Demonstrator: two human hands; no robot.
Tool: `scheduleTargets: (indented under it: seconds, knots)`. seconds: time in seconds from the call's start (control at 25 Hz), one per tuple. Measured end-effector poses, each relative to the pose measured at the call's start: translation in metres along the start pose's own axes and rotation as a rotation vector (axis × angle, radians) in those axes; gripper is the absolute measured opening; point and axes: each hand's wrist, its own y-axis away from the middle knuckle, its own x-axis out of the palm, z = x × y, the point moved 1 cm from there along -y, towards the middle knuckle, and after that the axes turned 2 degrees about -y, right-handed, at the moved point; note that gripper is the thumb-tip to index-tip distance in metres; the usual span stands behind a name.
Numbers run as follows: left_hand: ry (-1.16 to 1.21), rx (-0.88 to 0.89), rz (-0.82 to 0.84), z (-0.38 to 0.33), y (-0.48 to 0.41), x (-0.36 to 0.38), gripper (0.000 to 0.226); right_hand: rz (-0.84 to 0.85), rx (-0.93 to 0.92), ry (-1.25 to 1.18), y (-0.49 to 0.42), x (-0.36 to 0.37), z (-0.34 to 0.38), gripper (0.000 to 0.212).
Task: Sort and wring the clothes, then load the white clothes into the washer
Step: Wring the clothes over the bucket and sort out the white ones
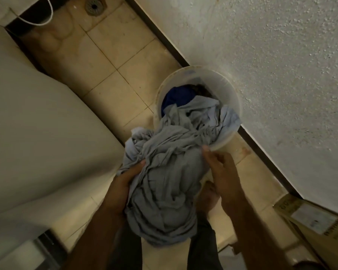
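Note:
A bundle of pale grey-white wet cloth (164,182) hangs between my hands, its upper end still trailing into a white plastic bucket (230,90) on the floor by the wall. My left hand (123,184) grips the bundle from the left side. On the right side, my right hand (220,170) presses against it, thumb near the bucket's rim. Inside the bucket lie a dark blue garment (178,96) and a light blue cloth (230,117). The white washer (37,123) fills the left of the view.
Beige floor tiles (109,55) run between the washer and a rough white wall (281,75). A floor drain (94,5) sits at the top. A cardboard box (316,227) stands at the lower right. My bare foot (209,193) is below the bundle.

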Motion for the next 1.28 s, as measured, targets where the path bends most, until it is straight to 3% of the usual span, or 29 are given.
scheduleTargets:
  seconds: [0.08,0.16,0.32,0.44,0.52,0.6,0.72,0.88,0.92,1.0,1.08,1.16,1.24,1.28]
  knots:
    - [-0.051,-0.081,0.056,0.0,0.02,-0.017,0.091,0.19,0.085,-0.151,-0.017,0.016,-0.006,0.105]
    - [-0.098,-0.234,0.093,0.008,0.032,-0.039,0.103,0.319,0.063,-0.182,-0.033,0.038,-0.025,0.109]
    - [-0.296,-0.296,0.293,0.018,0.036,-0.066,0.078,0.35,0.07,-0.153,-0.051,0.064,-0.06,0.115]
    - [-0.567,-0.273,0.407,0.024,0.017,-0.079,0.075,0.275,0.024,-0.112,-0.064,0.064,-0.069,0.088]
    - [-0.838,-0.125,0.361,0.034,-0.006,-0.085,0.065,0.199,-0.002,0.044,-0.066,0.063,-0.067,0.046]
    - [-1.082,0.153,0.252,0.042,-0.029,-0.088,0.048,0.116,-0.008,0.206,-0.061,0.065,-0.066,0.008]
    - [-1.313,0.567,0.17,0.047,-0.064,-0.084,0.032,0.104,-0.037,0.251,-0.04,0.07,-0.069,0.037]
    - [-1.56,0.644,0.145,0.048,-0.112,-0.092,0.043,0.112,-0.392,0.421,-0.015,0.082,-0.095,0.015]
    - [-1.59,0.663,0.156,0.049,-0.12,-0.093,0.041,0.134,-0.457,0.411,-0.011,0.085,-0.101,0.019]
    - [-1.467,0.626,0.193,0.05,-0.127,-0.086,0.031,0.149,-0.463,0.357,-0.01,0.09,-0.11,0.018]
    - [-1.139,0.39,0.091,0.043,-0.127,-0.06,0.023,0.189,-0.464,0.342,-0.008,0.094,-0.113,0.01]
    - [-0.807,0.16,-0.002,0.042,-0.129,-0.036,0.021,0.242,-0.489,0.352,-0.004,0.101,-0.118,0.018]
    - [-0.818,0.155,-0.014,0.044,-0.125,-0.028,0.042,0.328,-0.497,0.482,-0.001,0.108,-0.122,0.041]
    - [-0.893,0.19,-0.03,0.045,-0.124,-0.03,0.049,0.361,-0.516,0.532,0.0,0.108,-0.122,0.043]
